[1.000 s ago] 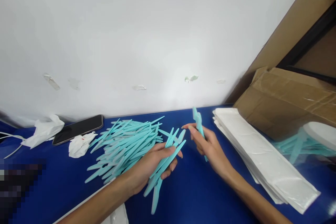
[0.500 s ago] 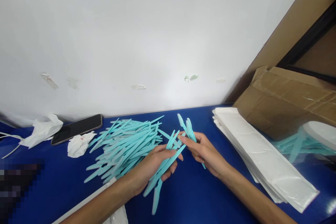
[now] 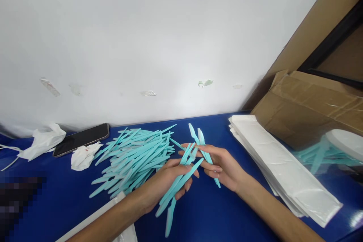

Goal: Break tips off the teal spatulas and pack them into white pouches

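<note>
Several turquoise flat sticks with knife-like ends (image 3: pixel 176 189) are gripped in my left hand (image 3: pixel 170 174), fanned out toward the lower left. Close beside it, my right hand (image 3: pixel 219 162) is closed round a few more such sticks (image 3: pixel 202 143), which point up and away. The fingertips of my right hand reach to the upper ends of the left hand's sticks, and the two hands nearly touch. A large loose pile of the same turquoise sticks (image 3: pixel 136 157) lies on the blue table (image 3: pixel 218 215), left of and behind my left hand.
Long white packets (image 3: pixel 283 166) are stacked at the right, beside a cardboard box (image 3: pixel 309 109) and a clear bag of turquoise pieces (image 3: pixel 320 155). At the left lie a phone (image 3: pixel 82 139) and crumpled tissues (image 3: pixel 84 156). White plastic (image 3: pixel 127 232) shows under my left forearm.
My right hand's fingers have stretched further left, behind the upper ends of the left hand's sticks. The sticks in both hands have shifted slightly, and the view has moved a little.
</note>
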A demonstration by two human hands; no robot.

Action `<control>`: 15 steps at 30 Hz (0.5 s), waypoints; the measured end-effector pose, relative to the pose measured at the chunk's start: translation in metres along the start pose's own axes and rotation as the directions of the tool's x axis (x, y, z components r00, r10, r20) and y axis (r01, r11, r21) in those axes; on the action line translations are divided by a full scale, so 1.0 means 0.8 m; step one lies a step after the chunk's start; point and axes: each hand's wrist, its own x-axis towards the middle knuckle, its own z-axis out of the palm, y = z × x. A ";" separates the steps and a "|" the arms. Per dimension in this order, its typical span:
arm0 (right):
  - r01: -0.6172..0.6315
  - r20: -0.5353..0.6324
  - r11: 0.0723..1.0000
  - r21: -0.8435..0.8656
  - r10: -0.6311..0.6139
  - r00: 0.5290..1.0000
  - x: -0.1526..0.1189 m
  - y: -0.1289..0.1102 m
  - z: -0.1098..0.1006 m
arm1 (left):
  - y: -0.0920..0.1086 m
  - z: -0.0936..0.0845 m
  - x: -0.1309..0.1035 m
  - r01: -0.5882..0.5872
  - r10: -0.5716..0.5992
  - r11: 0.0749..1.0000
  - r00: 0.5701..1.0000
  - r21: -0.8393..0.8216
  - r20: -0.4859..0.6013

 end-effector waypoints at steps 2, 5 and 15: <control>0.056 -0.046 0.998 -0.008 -0.056 0.997 0.000 -0.002 -0.001 | 0.003 0.001 -0.002 -0.005 0.005 1.000 1.000 0.009 -0.013; 0.147 -0.158 0.988 -0.039 -0.151 0.976 -0.001 -0.005 -0.006 | 0.008 0.002 -0.006 0.020 -0.019 0.999 1.000 0.042 -0.025; 0.287 -0.268 0.909 -0.301 -0.370 0.890 -0.008 -0.011 -0.002 | 0.014 -0.007 -0.005 -0.069 0.058 0.995 0.985 -0.067 -0.162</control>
